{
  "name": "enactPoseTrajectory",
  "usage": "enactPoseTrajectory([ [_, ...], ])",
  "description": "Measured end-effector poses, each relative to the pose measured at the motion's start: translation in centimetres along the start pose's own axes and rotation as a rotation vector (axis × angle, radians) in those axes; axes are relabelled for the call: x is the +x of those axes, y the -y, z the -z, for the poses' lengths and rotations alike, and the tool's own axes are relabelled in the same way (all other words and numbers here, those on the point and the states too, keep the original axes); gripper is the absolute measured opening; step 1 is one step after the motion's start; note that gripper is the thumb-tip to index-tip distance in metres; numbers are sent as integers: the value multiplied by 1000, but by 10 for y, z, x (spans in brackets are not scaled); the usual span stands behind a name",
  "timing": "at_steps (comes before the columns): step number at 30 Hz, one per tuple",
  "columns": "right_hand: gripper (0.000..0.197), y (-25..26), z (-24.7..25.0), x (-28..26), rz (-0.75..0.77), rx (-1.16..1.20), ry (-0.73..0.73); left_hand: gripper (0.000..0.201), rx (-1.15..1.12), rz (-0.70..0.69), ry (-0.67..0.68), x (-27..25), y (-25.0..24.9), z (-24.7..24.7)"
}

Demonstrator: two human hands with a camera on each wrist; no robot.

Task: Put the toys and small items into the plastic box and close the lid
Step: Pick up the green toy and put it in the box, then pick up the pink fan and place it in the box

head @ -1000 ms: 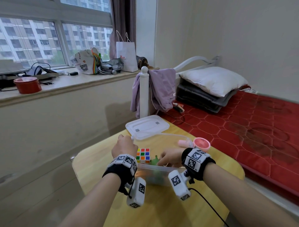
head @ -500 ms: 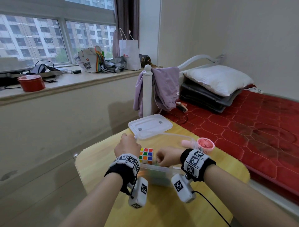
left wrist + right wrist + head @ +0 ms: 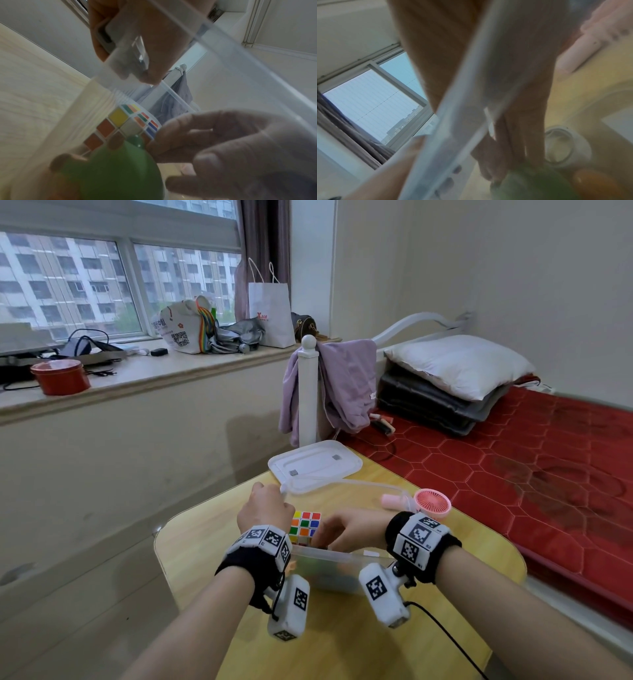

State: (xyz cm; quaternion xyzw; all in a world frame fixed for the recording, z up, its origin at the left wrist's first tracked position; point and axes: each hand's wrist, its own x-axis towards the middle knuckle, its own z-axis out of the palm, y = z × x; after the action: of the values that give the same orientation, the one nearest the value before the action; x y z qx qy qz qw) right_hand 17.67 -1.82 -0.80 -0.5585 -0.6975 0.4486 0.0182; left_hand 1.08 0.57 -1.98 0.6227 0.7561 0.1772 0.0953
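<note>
A clear plastic box (image 3: pixel 329 575) stands on the wooden table (image 3: pixel 342 645). My left hand (image 3: pixel 263 508) grips its left rim, fingers curled over the edge (image 3: pixel 137 40). Inside lie a colourful puzzle cube (image 3: pixel 305 525), a green toy (image 3: pixel 116 173) and something orange (image 3: pixel 594 182). My right hand (image 3: pixel 346 530) reaches down into the box beside the cube. Its rather straight fingers (image 3: pixel 171 135) touch the green toy (image 3: pixel 530 180). The white lid (image 3: pixel 315 465) lies flat on the table beyond the box. A pink hand fan (image 3: pixel 431 501) lies outside the box at its right.
A bed with a red cover (image 3: pixel 531 474) runs along the table's right side. A white bedpost draped with purple cloth (image 3: pixel 342 385) stands behind the lid. The windowsill (image 3: pixel 137 371) at the far left carries bags and a red tin.
My right hand has slid left inside the box, from the green toy's right side up against the cube. My left hand has stayed on the rim.
</note>
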Motion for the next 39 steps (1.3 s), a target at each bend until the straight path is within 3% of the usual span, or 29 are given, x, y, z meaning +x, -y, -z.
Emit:
enactPoseTrajectory([
  [5,34,0,-2,-4,-110,-5,20,17,-6,0,-1,-1,0,0],
  [9,36,2,-5,1,-99,-91,21,16,12,-6,-4,-2,0,2],
  [15,53,-5,-2,6,-54,56,153,17,28,-12,-5,-1,0,1],
  [18,44,-11,19,-15,-15,193,153,16,33,-15,-2,1,0,0],
  [20,33,-20,49,-35,131,328,29,16,26,-15,-7,1,0,0],
  [22,25,-36,84,-52,270,615,-234,15,21,-16,-9,1,0,-1],
  [24,25,-68,113,-56,266,866,-569,14,19,-13,-9,0,0,-1],
  [25,25,-87,121,-52,222,874,-682,14,19,-13,-12,0,0,0],
  [26,27,-111,123,-45,140,810,-736,15,22,-14,-13,0,1,-1],
  [31,63,-191,87,-3,-386,117,-719,18,12,-12,-21,1,1,-3],
  [34,81,-193,71,10,-434,12,-759,15,3,-10,-31,2,1,-4],
  [39,68,-178,62,19,-425,4,-809,16,-27,7,-34,5,1,-7],
])
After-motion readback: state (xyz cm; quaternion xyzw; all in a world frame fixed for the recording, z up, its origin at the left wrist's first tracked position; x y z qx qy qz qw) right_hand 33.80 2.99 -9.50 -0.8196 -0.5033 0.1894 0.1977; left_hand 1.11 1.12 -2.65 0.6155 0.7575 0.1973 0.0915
